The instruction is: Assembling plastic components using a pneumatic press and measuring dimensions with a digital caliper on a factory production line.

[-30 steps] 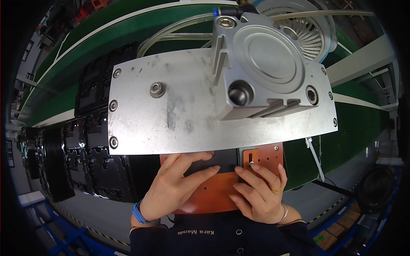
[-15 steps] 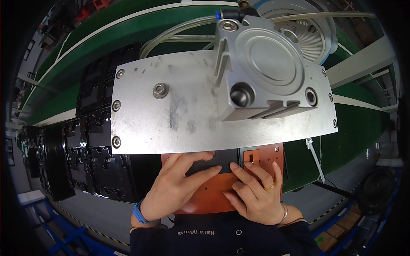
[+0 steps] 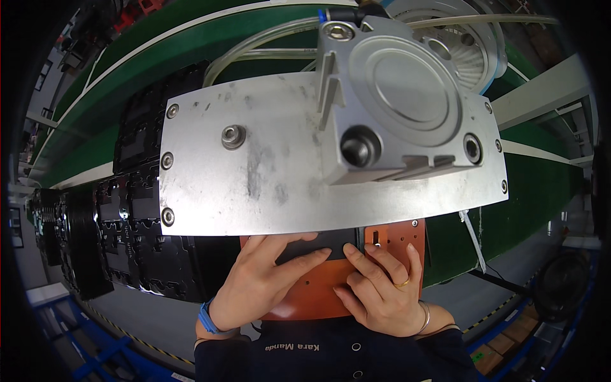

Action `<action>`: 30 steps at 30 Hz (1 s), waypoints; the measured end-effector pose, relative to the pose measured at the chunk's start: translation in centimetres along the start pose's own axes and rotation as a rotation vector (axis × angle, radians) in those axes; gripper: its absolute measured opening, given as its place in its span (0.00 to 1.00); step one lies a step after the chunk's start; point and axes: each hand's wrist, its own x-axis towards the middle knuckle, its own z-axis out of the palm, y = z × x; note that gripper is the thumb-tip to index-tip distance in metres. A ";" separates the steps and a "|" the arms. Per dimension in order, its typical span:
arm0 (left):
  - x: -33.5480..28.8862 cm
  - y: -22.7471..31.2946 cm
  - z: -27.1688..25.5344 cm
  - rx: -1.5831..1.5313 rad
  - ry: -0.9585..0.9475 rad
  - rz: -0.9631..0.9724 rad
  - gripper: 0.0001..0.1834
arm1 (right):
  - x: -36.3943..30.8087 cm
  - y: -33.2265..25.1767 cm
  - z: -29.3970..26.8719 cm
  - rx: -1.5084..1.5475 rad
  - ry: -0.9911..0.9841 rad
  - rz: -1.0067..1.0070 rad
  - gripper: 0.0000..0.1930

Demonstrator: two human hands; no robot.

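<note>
A flat black rectangular piece (image 3: pixel 310 247) lies on an orange fixture plate (image 3: pixel 302 293) in front of me, its far part hidden under a metal plate. My left hand (image 3: pixel 254 274) rests on its left side, thumb stretched across the black surface and index finger reaching along under the metal plate's edge. The other left fingers are partly hidden. My right hand (image 3: pixel 385 290) has its fingers spread, the index fingertip touching the black piece near its right end. Its other fingers lie over the orange plate beside a small slot (image 3: pixel 376 237).
Above my hands spans a silver metal plate (image 3: pixel 254 172) carrying a pneumatic cylinder (image 3: pixel 404 95) with clear hoses (image 3: pixel 261 48). Black moulded trays (image 3: pixel 162 261) stand at the left on a green work surface (image 3: pixel 528 191). A white fan-like round unit (image 3: pixel 471 57) sits behind.
The metal plate and cylinder appear slightly larger and lower in view. Both hands keep nearly the same places on the black piece.
</note>
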 end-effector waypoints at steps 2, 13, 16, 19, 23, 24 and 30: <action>0.1 -0.1 0.0 0.003 0.002 0.007 0.13 | 0.0 0.0 0.0 0.000 0.008 0.000 0.10; -0.3 1.0 -0.9 0.047 0.082 -0.095 0.23 | 0.1 0.1 0.0 0.058 0.009 0.012 0.10; -0.1 0.8 -0.8 0.061 0.013 -0.108 0.25 | 0.2 0.1 -0.1 0.070 0.014 0.018 0.10; 0.3 1.0 -0.7 0.057 0.007 -0.104 0.23 | 0.2 0.2 -0.3 0.086 0.007 0.010 0.10; 0.5 1.6 -0.7 0.057 0.020 -0.112 0.21 | 0.1 0.3 -0.5 0.111 0.031 0.005 0.10; 0.5 1.7 -0.8 0.069 0.011 -0.125 0.21 | -0.1 0.4 -0.5 0.124 0.085 0.005 0.10; 0.6 1.8 -1.7 0.094 -0.032 -0.119 0.21 | -0.7 1.2 -0.7 0.284 0.316 0.013 0.13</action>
